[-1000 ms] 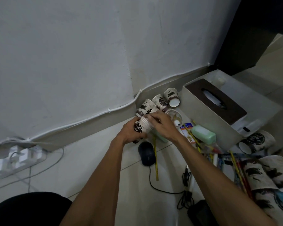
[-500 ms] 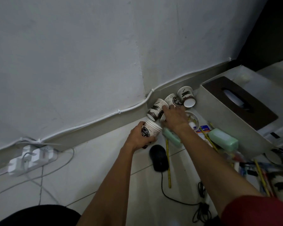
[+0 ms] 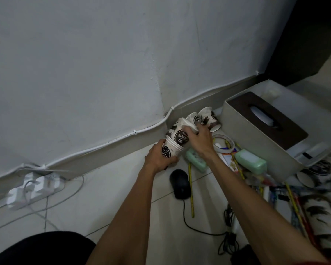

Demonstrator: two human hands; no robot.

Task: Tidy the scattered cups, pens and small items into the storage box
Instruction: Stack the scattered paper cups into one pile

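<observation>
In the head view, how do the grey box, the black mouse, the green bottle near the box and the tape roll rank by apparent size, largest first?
1. Grey box, clearly largest.
2. Green bottle and black mouse: look alike, not ranked.
3. Tape roll, partly hidden by the right hand.

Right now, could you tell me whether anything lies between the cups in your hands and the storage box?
Yes. Between the held cups and the storage box lie two loose cups, a tape roll and a green bottle on the floor; lifting over them looks feasible.
</observation>
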